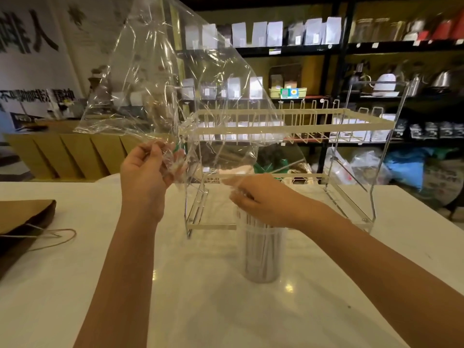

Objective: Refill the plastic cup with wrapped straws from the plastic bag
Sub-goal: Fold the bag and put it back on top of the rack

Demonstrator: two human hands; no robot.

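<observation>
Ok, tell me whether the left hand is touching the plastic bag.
Touching: the head view shows the left hand pinching the plastic bag at its bunched lower edge.

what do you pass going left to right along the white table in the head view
brown paper bag → left hand gripping the clear plastic bag → right hand over the plastic cup of straws → right legs of the wire rack

Right hand [253,197] covers the tops of the wrapped straws [261,257] in the plastic cup [262,275]; its fingertips are motion-blurred. Paper bag [22,219] is cut off at left edge. Plastic bag [160,79] top runs out of frame.
</observation>
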